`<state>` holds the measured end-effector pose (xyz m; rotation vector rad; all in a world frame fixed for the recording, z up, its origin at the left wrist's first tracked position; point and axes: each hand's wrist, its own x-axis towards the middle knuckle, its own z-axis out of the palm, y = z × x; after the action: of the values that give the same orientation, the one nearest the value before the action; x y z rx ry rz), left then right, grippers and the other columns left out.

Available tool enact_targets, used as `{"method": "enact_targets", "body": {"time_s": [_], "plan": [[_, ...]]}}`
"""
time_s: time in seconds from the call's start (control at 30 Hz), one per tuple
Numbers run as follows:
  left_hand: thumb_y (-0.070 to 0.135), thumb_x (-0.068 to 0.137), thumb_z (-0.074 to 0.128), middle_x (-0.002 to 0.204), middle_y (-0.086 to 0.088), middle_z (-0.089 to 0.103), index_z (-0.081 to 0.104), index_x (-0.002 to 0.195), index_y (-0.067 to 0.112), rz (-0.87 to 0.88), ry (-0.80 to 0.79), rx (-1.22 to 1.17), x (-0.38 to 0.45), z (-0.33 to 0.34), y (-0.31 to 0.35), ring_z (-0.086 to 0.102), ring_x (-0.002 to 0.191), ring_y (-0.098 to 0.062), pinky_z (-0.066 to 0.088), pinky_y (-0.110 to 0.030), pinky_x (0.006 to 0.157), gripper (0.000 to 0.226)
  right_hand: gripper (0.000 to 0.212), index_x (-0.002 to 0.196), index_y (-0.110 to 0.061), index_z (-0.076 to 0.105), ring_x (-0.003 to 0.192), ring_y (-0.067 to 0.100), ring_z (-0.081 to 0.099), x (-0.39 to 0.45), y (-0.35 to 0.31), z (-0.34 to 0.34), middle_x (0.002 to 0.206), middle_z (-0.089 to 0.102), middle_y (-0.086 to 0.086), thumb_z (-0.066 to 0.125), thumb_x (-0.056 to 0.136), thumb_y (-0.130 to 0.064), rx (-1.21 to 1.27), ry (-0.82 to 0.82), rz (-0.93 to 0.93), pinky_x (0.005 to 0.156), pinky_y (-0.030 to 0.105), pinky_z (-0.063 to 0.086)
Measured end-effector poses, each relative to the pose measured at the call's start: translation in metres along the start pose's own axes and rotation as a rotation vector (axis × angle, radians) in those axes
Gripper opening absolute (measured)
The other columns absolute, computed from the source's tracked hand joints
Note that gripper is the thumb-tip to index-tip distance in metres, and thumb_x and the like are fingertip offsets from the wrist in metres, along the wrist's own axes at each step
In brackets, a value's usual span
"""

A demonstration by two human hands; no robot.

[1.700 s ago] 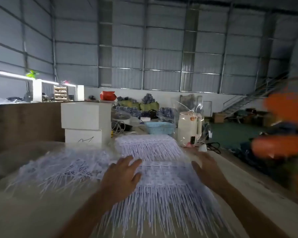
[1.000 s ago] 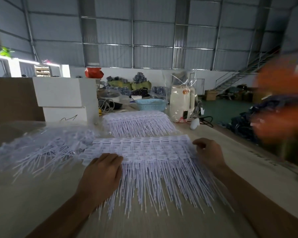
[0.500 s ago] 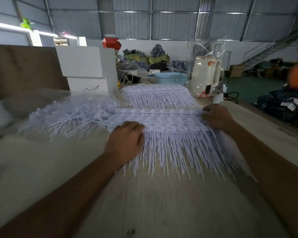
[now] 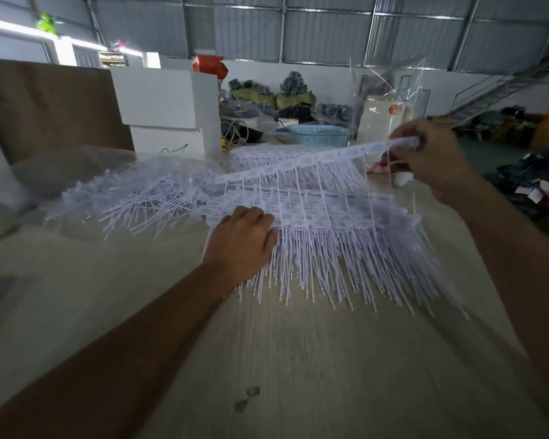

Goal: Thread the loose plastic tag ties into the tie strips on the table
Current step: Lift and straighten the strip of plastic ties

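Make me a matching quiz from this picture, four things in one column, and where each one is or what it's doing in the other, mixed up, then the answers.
Things:
1. left hand
2. right hand
3. blue basket
4. loose ties

Places or states:
A. at the far end of the table
B. lifting one end of a tie strip
C. pressing down on the stack of strips
D. heaped left of the stack

Pairs: 1-C, 2-B, 3-A, 4-D
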<state>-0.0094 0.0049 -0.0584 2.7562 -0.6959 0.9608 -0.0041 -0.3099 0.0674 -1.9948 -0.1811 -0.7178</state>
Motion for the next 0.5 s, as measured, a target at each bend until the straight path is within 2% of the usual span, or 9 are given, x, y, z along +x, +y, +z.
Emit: {"method": "enact_targets", "body": {"time_s": [0.1,0.17,0.3,0.37,0.43,0.5], "plan": [[0.033,0.101,0.045,0.127,-0.006,0.061,0.063,0.126,0.014,-0.006,0.009,-0.018,0.000,-0.001,0.001,0.051,0.121,-0.027,0.050,-0.045,0.090,0.036,0.021,0.094,-0.019,0.063,0.075,0.013,0.071,-0.015,-0.018,-0.007,0.090,0.070,-0.001,0.060,0.094,0.002,0.087,0.085,-0.079,0.066,0.026,0.062],[0.032,0.100,0.046,0.139,-0.009,0.052,0.059,0.132,0.015,-0.017,0.028,-0.022,0.000,-0.004,0.002,0.047,0.126,-0.030,0.048,-0.047,0.095,0.038,0.022,0.094,-0.019,0.063,0.079,0.011,0.070,-0.024,-0.021,-0.007,0.098,0.069,0.002,0.060,0.095,0.002,0.058,0.125,-0.111,0.068,0.025,0.061],[0.027,0.097,0.052,0.149,-0.012,0.038,0.048,0.140,0.019,-0.111,0.099,-0.033,0.003,-0.011,0.001,0.039,0.134,-0.033,0.043,-0.052,0.101,0.045,0.020,0.099,-0.019,0.063,0.088,0.014,0.073,-0.041,-0.012,-0.008,0.106,0.068,0.003,0.059,0.096,0.000,0.182,0.204,-0.083,0.073,0.022,0.059],[0.018,0.095,0.056,0.154,-0.010,0.029,0.043,0.144,0.022,-0.158,0.135,-0.116,0.003,-0.013,0.002,0.034,0.138,-0.032,0.044,-0.050,0.102,0.051,0.014,0.104,-0.016,0.064,0.087,0.010,0.071,-0.045,-0.011,-0.012,0.107,0.069,0.005,0.061,0.096,-0.004,0.142,0.238,-0.129,0.076,0.022,0.058],[0.000,0.092,0.056,0.157,-0.007,0.023,0.040,0.146,0.022,-0.177,0.203,-0.297,0.005,-0.018,0.003,0.034,0.139,-0.028,0.048,-0.044,0.102,0.060,0.016,0.101,-0.022,0.065,0.085,0.008,0.071,-0.048,-0.021,-0.018,0.100,0.071,-0.003,0.063,0.095,-0.007,0.150,0.259,-0.229,0.077,0.022,0.059],[-0.012,0.088,0.053,0.154,-0.011,0.028,0.043,0.144,0.015,-0.138,0.335,-0.433,0.011,-0.029,0.003,0.037,0.138,-0.024,0.049,-0.038,0.102,0.063,0.016,0.101,-0.024,0.066,0.086,0.010,0.072,-0.052,-0.036,-0.024,0.095,0.072,-0.010,0.065,0.095,-0.010,0.149,0.294,-0.342,0.077,0.022,0.059]]}}
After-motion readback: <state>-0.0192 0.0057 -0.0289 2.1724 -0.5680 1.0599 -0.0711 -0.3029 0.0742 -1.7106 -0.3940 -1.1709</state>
